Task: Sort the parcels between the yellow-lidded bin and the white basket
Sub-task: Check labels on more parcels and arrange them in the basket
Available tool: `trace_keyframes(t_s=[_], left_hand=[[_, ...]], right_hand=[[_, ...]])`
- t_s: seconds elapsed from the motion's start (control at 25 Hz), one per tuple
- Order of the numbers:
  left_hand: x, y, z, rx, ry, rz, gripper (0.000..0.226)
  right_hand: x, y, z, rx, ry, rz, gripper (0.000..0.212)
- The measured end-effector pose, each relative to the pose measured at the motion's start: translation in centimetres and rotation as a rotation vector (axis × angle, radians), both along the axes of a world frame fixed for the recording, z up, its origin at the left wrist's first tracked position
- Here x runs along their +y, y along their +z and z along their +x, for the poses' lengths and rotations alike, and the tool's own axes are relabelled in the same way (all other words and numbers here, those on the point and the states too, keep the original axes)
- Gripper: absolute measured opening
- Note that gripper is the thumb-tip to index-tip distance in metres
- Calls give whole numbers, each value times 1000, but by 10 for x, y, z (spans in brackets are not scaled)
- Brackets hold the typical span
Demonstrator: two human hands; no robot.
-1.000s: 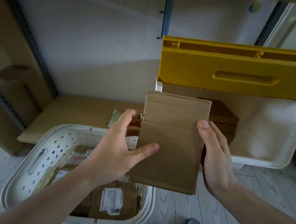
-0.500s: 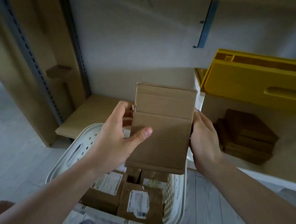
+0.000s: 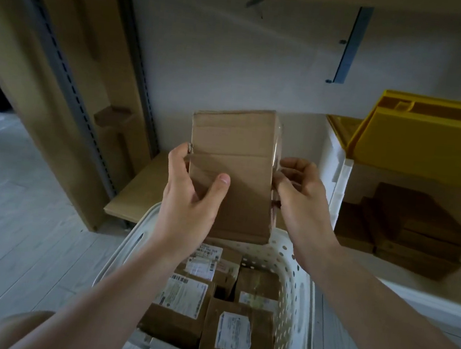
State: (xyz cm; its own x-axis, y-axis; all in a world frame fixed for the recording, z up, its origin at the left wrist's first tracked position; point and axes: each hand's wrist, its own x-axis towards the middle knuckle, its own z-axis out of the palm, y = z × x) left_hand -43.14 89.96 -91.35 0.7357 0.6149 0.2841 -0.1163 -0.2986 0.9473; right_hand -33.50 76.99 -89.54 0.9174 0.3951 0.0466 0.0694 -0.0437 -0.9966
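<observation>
The white basket [image 3: 296,269], a perforated plastic one, stands on the pale plank floor [image 3: 19,223] at the bottom middle of the view and is packed with brown cardboard parcels [image 3: 238,334], most of them lying with white printed shipping labels facing up. To the right, the yellow-lidded bin [image 3: 335,168] has white walls, and its yellow lid [image 3: 426,143] is raised and tilted back; inside it a few flat brown cardboard parcels [image 3: 416,231] lie stacked on one another with no labels showing. A low wooden shelf [image 3: 136,193] sits just behind the basket against the pale wall. Above the far end of the basket, both hands hold one plain cardboard parcel [image 3: 232,171] upright in the air, its blank face toward the camera, with clear tape along its right edge. The left hand [image 3: 190,195] grips the parcel's left edge, thumb pressed on the front face and fingers wrapped behind. The right hand [image 3: 301,190] holds the right edge with its fingers curled against the side of the parcel. Both forearms reach in from the bottom of the view, the left one crossing over the basket's near rim.
</observation>
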Motion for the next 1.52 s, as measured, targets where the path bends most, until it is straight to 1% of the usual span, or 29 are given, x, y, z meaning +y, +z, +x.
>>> trace_keyframes(t_s=[0.08,0.12,0.16,0.2,0.28,0.36,0.44,0.52,0.56,0.64,0.72,0.88,1.08,1.2,1.28,1.36,1.4,1.44,1.48,1.52], left_hand=[[2,-1,1,-44,-35,-103,81],[3,-2,1,-58,-62,-129,91],[4,-3,2,-57,-91,-124,99],[5,-3,4,-42,-114,-93,104],[5,-3,8,-1,-155,-18,111],[5,-5,14,8,-193,-8,112],[6,-7,17,1,-226,-16,104],[6,-9,19,-18,-259,-10,89],[5,-9,19,-42,-282,-19,82],[3,-9,20,-105,-316,-73,69],[4,-7,21,-151,-299,-135,60],[2,-6,23,-174,-265,-171,43],[-1,-7,24,-172,-264,-181,43],[0,-7,25,-215,-215,-157,43],[1,-7,23,-217,-174,-128,37],[2,-7,22,-180,-107,-63,33],[3,-6,22,-157,-72,-17,30],[3,-6,21,-143,-57,18,27],[3,-6,21,-144,-65,20,23],[2,-6,20,-151,-93,-21,18]], right_hand=[[-1,-2,7,68,56,14,56],[-3,-1,9,134,109,35,68],[-4,-1,10,183,173,60,70],[-5,0,10,197,220,83,65],[-5,-1,10,130,213,90,55],[-4,-4,11,60,181,106,51],[-5,-9,13,56,153,123,42],[-7,-11,16,42,115,124,27],[-8,-11,18,13,103,125,25],[-11,-10,19,-36,100,140,28],[-13,-9,20,-49,134,153,31],[-15,-12,21,-84,148,68,25],[-14,-12,23,-23,159,73,27],[-14,-13,20,9,172,19,37],[-14,-13,19,57,197,13,52],[-14,-14,20,68,183,29,71],[-14,-15,22,45,157,43,72],[-13,-17,24,11,128,59,62],[-12,-18,26,-14,92,70,46],[-12,-19,28,-28,50,79,32]])
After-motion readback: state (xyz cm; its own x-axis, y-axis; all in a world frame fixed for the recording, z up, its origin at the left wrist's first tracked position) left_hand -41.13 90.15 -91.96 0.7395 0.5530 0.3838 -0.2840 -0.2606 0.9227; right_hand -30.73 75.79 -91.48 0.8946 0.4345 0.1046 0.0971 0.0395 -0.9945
